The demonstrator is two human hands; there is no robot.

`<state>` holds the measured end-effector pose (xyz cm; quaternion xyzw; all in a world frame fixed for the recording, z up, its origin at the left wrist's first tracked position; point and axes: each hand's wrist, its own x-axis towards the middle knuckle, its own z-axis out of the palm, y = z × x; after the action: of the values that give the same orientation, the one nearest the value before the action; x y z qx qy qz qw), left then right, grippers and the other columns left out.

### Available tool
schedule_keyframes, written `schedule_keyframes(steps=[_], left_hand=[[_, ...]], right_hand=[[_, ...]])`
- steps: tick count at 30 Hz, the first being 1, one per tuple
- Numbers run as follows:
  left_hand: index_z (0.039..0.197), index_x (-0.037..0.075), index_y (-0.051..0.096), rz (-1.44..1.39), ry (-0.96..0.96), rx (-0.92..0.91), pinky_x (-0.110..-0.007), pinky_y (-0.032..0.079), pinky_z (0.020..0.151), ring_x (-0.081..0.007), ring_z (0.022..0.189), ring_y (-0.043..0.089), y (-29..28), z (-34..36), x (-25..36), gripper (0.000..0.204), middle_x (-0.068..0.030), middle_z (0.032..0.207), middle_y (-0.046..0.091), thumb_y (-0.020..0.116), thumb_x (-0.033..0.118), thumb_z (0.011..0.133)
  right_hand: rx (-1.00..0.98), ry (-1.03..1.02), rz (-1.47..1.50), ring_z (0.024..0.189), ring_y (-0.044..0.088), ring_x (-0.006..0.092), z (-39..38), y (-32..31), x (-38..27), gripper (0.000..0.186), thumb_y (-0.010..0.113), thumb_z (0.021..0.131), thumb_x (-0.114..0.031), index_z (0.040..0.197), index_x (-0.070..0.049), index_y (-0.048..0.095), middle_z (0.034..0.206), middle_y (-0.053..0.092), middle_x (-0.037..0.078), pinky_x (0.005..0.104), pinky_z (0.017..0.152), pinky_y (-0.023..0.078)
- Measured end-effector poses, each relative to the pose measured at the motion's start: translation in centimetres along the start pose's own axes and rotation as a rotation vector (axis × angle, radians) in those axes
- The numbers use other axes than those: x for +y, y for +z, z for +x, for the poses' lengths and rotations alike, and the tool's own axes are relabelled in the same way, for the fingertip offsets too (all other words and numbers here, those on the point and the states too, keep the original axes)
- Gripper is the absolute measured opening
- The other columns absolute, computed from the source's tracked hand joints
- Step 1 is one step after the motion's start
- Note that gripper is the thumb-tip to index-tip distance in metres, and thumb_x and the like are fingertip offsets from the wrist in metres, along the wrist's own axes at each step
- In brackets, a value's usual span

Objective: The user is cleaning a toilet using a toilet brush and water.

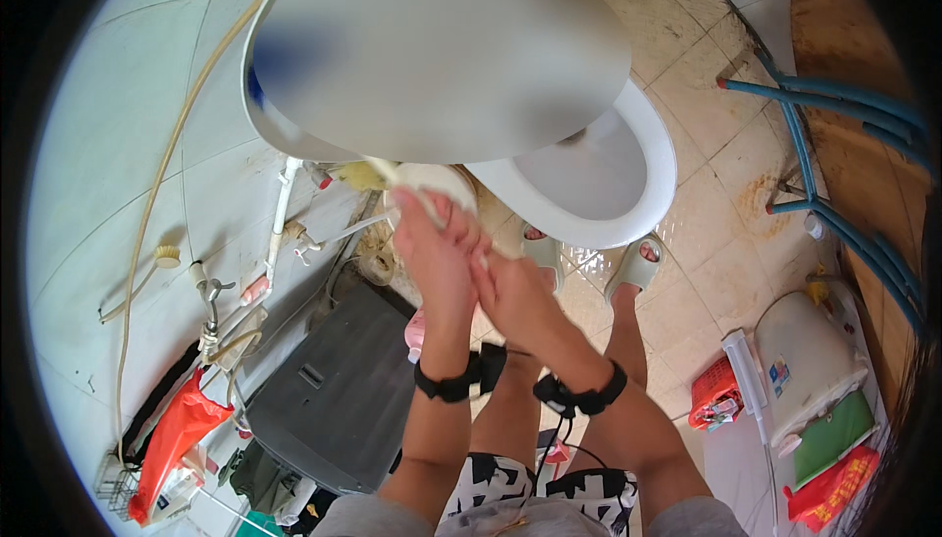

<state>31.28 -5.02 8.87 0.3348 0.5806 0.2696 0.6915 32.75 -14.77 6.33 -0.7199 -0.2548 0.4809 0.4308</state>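
My left hand (429,254) and my right hand (515,294) are together near the middle of the view. Both are closed round a slim pale handle (385,170), whose upper part runs up beneath a large white oval fixture (250,110). The far end of that handle is hidden there. Something yellow with a bristly look (357,177) shows just left of it; whether the two are joined I cannot tell. Beyond my hands, to the right, is a white toilet bowl (659,164). Much of the oval fixture is blurred. Black bands are on both wrists.
A dark grey lidded bin (329,390) stands at left, below wall taps (210,292) and a white pipe (285,208). A red bag (186,439) hangs lower left. Blue metal legs (810,154) are at right, above a white container (810,365) and red basket (716,392). The tiled floor looks wet.
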Motion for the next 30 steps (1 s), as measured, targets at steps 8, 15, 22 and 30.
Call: schedule_keyframes(steps=[8,15,22,30], left_hand=[[0.075,0.009,0.042,0.163,-0.101,-0.257,-0.023,0.022,0.039,-0.0065,0.043,0.027,7.0,6.6,-2.8,0.049,0.0041,0.054,0.032,0.042,0.052,0.098],[0.073,0.010,0.038,0.048,0.076,-0.045,-0.024,0.023,0.040,-0.0075,0.043,0.024,-0.1,2.9,-0.7,0.052,0.0043,0.054,0.027,0.035,0.055,0.099],[0.072,0.011,0.037,0.010,-0.241,0.170,-0.026,0.024,0.037,-0.0096,0.041,0.025,-4.0,3.8,-12.1,0.055,0.0029,0.053,0.027,0.033,0.060,0.098],[0.070,0.011,0.038,-0.046,-0.371,-0.045,-0.026,0.024,0.035,-0.0099,0.040,0.026,1.9,7.8,-15.1,0.056,0.0023,0.052,0.029,0.035,0.060,0.097]], right_hand=[[0.303,-0.027,0.347,0.052,0.048,0.0088,7.1,-1.7,5.3,0.029,0.047,0.097,-0.019,0.080,0.002,0.055,0.060,0.055,0.004,0.0290,0.045,0.038],[0.116,-0.117,0.216,0.063,0.057,0.0490,3.6,2.1,2.5,0.027,0.052,0.093,-0.021,0.093,0.005,0.061,0.066,0.058,0.028,0.0503,0.057,0.045],[-0.044,0.141,-0.070,0.071,0.059,0.0489,0.0,3.0,12.2,0.027,0.051,0.094,-0.023,0.098,0.001,0.062,0.072,0.059,0.030,0.0548,0.066,0.047],[0.144,0.168,-0.131,0.082,0.058,0.0492,3.3,-2.3,13.0,0.032,0.044,0.098,-0.023,0.093,0.004,0.061,0.081,0.060,0.031,0.0523,0.069,0.046]])
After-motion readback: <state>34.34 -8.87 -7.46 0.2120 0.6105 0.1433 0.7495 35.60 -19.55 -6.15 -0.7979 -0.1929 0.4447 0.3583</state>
